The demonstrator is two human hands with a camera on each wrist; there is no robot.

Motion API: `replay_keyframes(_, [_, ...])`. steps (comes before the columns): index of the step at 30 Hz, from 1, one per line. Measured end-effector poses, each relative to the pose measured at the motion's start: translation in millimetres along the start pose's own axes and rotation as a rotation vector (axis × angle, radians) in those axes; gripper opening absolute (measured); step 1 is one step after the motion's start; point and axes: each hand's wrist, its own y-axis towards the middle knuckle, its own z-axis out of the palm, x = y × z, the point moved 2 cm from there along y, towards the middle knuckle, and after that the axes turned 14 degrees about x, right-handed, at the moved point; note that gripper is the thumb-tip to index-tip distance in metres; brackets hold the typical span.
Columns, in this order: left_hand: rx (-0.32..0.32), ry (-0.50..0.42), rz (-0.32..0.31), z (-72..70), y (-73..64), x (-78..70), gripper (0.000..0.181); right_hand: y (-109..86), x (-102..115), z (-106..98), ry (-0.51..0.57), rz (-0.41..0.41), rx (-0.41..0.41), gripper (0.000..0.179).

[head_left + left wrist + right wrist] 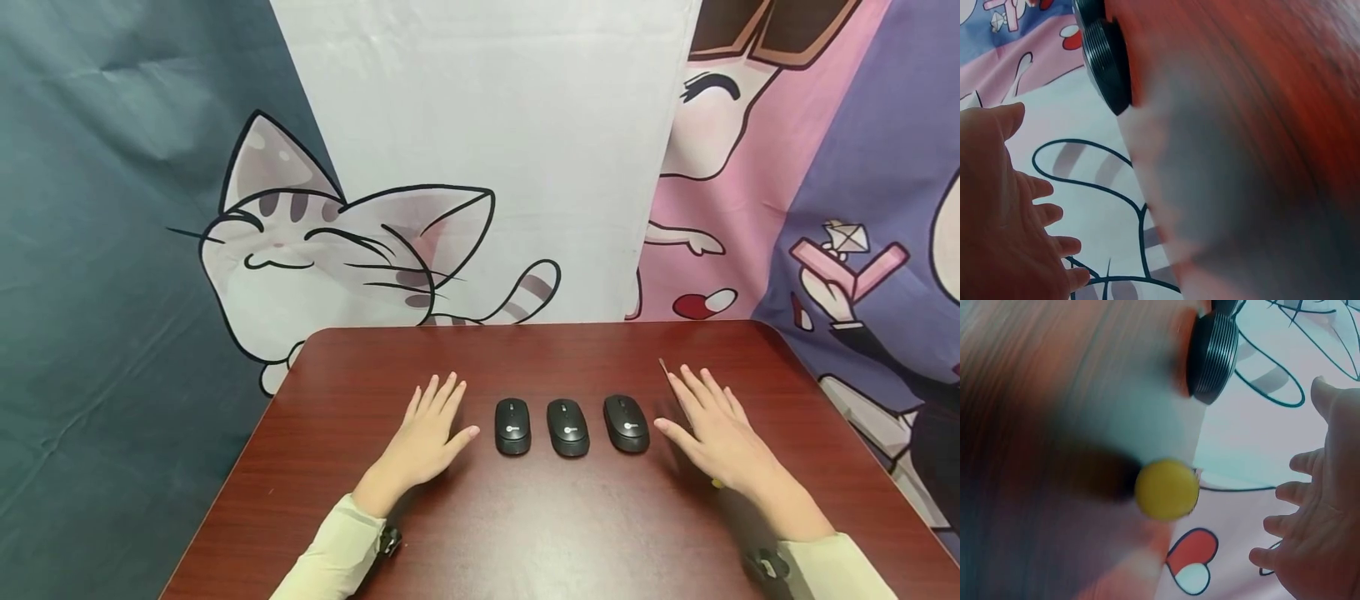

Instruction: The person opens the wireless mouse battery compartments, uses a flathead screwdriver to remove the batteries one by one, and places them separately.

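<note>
Three black computer mice stand side by side on the reddish-brown table: a left mouse (512, 433), a middle mouse (567, 433) and a right mouse (626, 429). My left hand (423, 439), fingers spread and empty, is to the left of the row, its thumb pointing toward the left mouse. On the other side, my right hand (720, 437) is spread palm down, its thumb near the right mouse. Below that hand lies a thin stick-like thing, mostly hidden; its narrow tip shows past the fingers, and its round yellow end (1167, 489) faces the right wrist camera.
The table (525, 533) has rounded far corners. Right behind it hangs a cloth backdrop (495, 100) printed with a cartoon cat and figures. Dark wrist cameras sit under both light sleeves, the left camera (390, 540) close over the tabletop.
</note>
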Motion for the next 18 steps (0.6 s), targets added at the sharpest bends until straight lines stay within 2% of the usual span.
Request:
replay_keyframes(10, [-0.005, 0.027, 0.042, 1.3, 1.2, -15.5, 0.078, 9.7, 18, 7, 0.005, -0.026, 0.011, 0.080])
replay_keyframes(18, [0.034, 0.013, 0.047, 6.8, 6.8, -27.9, 0.080, 14.3, 29, 13, 0.013, -0.048, 0.041, 0.082])
